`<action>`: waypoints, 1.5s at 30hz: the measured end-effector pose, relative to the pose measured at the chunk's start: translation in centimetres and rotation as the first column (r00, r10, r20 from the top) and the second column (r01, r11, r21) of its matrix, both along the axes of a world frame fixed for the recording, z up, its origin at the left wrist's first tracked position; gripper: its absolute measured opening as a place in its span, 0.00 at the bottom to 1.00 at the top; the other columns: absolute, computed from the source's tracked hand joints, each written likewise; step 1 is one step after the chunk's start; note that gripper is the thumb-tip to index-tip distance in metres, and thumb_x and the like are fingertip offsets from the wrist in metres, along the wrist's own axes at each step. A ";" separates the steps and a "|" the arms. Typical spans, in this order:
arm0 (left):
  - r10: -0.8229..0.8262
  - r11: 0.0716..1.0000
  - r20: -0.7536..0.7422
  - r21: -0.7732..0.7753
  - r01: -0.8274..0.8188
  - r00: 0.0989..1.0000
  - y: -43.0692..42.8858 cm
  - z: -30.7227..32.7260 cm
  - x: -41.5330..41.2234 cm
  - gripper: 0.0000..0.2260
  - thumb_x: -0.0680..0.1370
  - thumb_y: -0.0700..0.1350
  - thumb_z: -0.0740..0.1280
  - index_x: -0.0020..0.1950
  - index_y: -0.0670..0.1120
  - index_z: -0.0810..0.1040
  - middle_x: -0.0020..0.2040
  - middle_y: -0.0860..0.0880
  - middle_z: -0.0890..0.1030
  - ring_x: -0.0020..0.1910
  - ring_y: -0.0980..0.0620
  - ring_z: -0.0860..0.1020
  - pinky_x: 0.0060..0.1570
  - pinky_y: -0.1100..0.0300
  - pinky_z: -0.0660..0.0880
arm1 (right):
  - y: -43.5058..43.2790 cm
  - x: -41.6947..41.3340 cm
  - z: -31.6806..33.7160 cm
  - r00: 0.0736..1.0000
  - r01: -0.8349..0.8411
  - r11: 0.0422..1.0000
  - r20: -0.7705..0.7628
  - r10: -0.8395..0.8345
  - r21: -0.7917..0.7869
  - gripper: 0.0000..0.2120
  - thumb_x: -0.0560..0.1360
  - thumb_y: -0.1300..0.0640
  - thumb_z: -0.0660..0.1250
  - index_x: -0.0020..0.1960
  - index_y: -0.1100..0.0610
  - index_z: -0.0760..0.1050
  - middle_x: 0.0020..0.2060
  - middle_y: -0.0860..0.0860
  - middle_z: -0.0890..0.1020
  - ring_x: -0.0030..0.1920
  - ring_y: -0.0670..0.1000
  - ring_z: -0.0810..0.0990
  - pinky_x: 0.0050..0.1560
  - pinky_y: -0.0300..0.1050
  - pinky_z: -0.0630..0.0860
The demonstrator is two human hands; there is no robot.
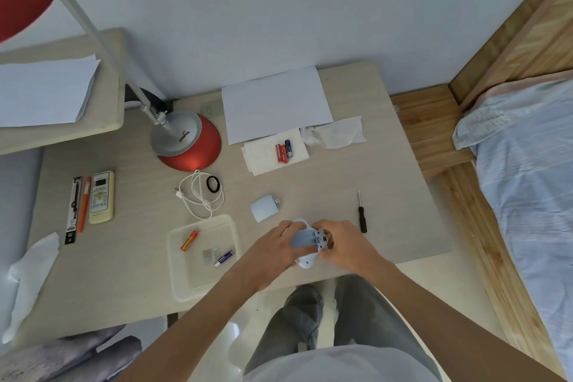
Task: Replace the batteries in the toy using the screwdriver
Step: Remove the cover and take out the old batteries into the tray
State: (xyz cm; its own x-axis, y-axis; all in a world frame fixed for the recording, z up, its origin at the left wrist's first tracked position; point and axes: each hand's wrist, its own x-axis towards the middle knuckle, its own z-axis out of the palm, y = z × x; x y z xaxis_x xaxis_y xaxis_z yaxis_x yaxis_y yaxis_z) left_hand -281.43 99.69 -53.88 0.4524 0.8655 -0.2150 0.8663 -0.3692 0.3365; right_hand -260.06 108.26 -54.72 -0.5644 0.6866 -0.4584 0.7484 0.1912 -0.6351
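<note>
While both hands (273, 245) (341, 242) clasp one toy (305, 239), three batteries (283, 152) (two more trayed (206, 250)) wait

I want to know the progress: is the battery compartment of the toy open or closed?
Open: the toy shows bare slots; its cover lies apart on the desk.

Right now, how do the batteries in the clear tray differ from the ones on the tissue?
The tray batteries number two, one orange and one purple, lying apart. The tissue batteries number three, two red and one dark blue, packed side by side and touching. Both groups lie flat on the desk, untouched by either hand.
</note>
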 end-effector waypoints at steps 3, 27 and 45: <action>-0.052 0.999 -0.009 0.005 0.052 0.999 0.9 0.3 -0.5 0.29 0.73 0.47 0.82 0.71 0.58 0.74 0.73 0.44 0.72 0.66 0.45 0.76 0.58 0.52 0.84 | 0.0 -0.1 0.2 1.000 0.003 1.000 -0.001 -0.003 -0.001 0.26 0.72 0.56 0.79 0.68 0.50 0.79 0.52 0.49 0.87 0.48 0.49 0.85 0.53 0.44 0.84; -0.162 0.984 -0.029 -0.079 0.159 0.986 2.3 0.8 -1.8 0.24 0.83 0.50 0.72 0.75 0.62 0.67 0.75 0.45 0.65 0.67 0.44 0.71 0.59 0.50 0.83 | 0.8 -0.4 0.9 0.999 -0.054 0.999 -0.004 0.054 0.002 0.27 0.70 0.52 0.82 0.67 0.51 0.81 0.53 0.49 0.87 0.47 0.49 0.85 0.55 0.47 0.85; -0.006 0.994 0.009 -0.105 0.007 1.000 1.2 0.0 -1.2 0.31 0.82 0.52 0.72 0.82 0.56 0.63 0.81 0.46 0.61 0.75 0.45 0.69 0.67 0.52 0.79 | 0.7 -0.1 0.2 0.998 -0.054 0.999 0.020 0.054 -0.003 0.27 0.72 0.50 0.81 0.69 0.49 0.80 0.55 0.48 0.88 0.51 0.49 0.86 0.58 0.44 0.83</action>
State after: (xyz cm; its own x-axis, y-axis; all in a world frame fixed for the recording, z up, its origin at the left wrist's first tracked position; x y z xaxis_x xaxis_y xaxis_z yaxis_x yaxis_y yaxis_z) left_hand -282.61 100.92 -53.87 0.4600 0.8355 -0.3006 0.8610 -0.3371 0.3807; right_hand -260.12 108.96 -54.49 -0.5916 0.6541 -0.4714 0.7494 0.2305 -0.6207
